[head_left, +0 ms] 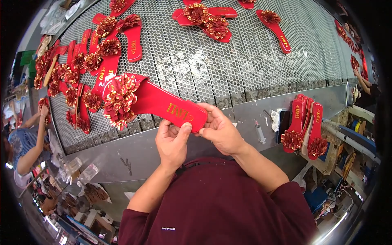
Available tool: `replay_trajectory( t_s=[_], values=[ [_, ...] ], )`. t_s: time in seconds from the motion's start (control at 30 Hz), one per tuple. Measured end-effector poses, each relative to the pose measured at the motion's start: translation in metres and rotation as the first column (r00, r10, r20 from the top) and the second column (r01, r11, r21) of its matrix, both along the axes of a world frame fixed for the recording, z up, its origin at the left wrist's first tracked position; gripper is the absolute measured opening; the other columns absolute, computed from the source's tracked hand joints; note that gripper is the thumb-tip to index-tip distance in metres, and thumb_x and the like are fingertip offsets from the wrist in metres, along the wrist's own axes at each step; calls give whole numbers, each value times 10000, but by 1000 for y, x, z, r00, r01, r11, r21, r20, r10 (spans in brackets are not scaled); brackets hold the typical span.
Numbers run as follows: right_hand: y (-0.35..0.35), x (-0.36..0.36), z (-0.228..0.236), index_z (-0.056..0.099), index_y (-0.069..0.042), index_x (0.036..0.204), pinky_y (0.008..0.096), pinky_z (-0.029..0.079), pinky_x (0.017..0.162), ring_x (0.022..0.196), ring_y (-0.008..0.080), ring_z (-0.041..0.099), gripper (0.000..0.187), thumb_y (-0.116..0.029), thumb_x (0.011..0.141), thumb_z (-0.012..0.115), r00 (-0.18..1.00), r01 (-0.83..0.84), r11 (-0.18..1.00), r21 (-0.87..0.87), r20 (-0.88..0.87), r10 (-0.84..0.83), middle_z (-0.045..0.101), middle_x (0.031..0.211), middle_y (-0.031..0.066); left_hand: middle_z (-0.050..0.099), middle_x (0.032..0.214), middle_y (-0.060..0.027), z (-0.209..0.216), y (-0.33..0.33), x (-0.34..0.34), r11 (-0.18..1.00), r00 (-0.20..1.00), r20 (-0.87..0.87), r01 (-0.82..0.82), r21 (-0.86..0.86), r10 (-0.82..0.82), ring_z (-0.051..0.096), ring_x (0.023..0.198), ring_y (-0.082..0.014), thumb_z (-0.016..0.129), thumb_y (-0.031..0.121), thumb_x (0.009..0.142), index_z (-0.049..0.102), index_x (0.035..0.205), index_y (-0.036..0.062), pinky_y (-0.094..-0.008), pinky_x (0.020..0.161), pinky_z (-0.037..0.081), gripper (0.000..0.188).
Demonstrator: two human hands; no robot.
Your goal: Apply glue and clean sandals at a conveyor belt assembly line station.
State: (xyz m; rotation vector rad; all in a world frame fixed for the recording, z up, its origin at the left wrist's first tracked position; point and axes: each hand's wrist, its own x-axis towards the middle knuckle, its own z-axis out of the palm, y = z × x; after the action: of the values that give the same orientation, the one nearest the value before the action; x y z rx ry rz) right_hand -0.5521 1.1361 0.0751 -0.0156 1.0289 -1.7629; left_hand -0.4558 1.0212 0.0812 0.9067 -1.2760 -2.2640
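Observation:
A shiny red slide sandal (pixel 159 104) with a large red and gold ruffled flower on its strap is held in front of me, its flower end pointing left. My left hand (pixel 173 143) grips the lower edge near the heel, thumb on top of the insole. My right hand (pixel 220 131) pinches the heel end, fingers above and thumb at the near corner. Gold lettering shows on the insole between the hands. Past the flower end lies a crowd of similar red sandals (pixel 108 61) on a perforated metal conveyor (pixel 175 61).
More sandals (pixel 210 20) and a single sandal (pixel 275 30) lie farther along the conveyor. A stack of sandals (pixel 303 126) stands at the right beside a syringe (pixel 260 132). Tweezers (pixel 126 165) rest on the metal ledge (pixel 110 161). A co-worker in blue (pixel 30 147) handles a sandal at left.

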Motion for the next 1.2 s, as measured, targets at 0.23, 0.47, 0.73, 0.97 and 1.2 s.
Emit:
replay_trajectory(
  t_s=[0.23,0.47,0.73,0.97,1.2],
  values=[
    [3,3,11,261,-43,1427,330,479,898,1156,168,521,646,71,852,531,1000,-4,1000,24,-3,5,461,1345,90,619,1092,-124,3,6,0,999,1000,-22,-6,51,7,624,963,-167,573,15,908,492,1152,-19,-326,839,527,259],
    [10,5,18,224,-7,1434,322,431,982,1195,179,504,652,61,864,534,1000,0,1000,19,-19,1,487,1312,135,624,1089,-125,8,15,1,1000,999,-30,-24,18,24,630,953,-165,590,32,905,493,1135,-15,-318,834,528,255],
    [20,3,24,252,-3,1429,331,473,932,1169,180,523,631,69,862,519,998,-9,998,69,-60,13,490,1319,123,640,1025,-131,11,28,-2,998,998,-25,-54,11,55,647,887,-164,599,-17,884,472,1115,-13,-308,767,556,264],
    [30,-1,29,300,27,1405,320,503,846,1044,166,585,548,39,893,495,999,-2,992,127,-34,7,566,1227,134,644,1008,-128,19,33,-5,999,999,-27,-24,26,25,649,868,-159,592,-24,887,471,1110,-12,-303,752,551,254],
    [39,-5,28,340,34,1383,271,506,748,889,147,634,507,-30,911,514,998,5,983,184,-58,5,653,1053,126,626,1069,-131,16,39,0,1000,1000,-17,22,12,-22,631,942,-162,613,6,886,475,1123,-15,-305,835,518,275]
  ],
)
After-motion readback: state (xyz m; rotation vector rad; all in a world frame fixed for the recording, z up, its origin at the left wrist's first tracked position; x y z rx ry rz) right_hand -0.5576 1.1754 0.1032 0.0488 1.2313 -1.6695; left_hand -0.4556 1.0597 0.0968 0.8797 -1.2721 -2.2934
